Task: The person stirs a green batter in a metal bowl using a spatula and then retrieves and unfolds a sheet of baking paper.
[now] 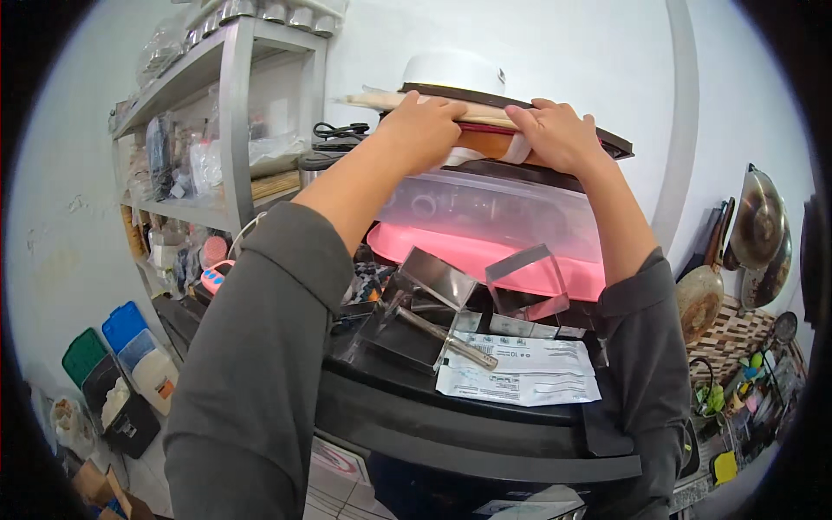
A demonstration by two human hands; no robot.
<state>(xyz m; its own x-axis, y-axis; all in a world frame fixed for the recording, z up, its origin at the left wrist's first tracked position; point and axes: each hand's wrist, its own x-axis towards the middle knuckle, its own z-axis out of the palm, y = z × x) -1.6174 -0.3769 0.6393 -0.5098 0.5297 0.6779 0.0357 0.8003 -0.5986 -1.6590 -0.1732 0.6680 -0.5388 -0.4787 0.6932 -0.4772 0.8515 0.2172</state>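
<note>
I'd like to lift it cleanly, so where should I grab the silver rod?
Probably by its thicker near end, from the front and above: the silver rod slants toward you, that end over the white packet, its thinner far end by the clear box.

Both the left hand (420,134) and right hand (562,139) hold a beige flat bundle (368,100), in front of a white round container (455,74). Below are a translucent plastic box (494,206), a pink tray (412,245), a metal tube (475,353) and a white packet (520,386). A grey shelving rack (235,121) stands left; frying pans (756,217) hang right.
</note>
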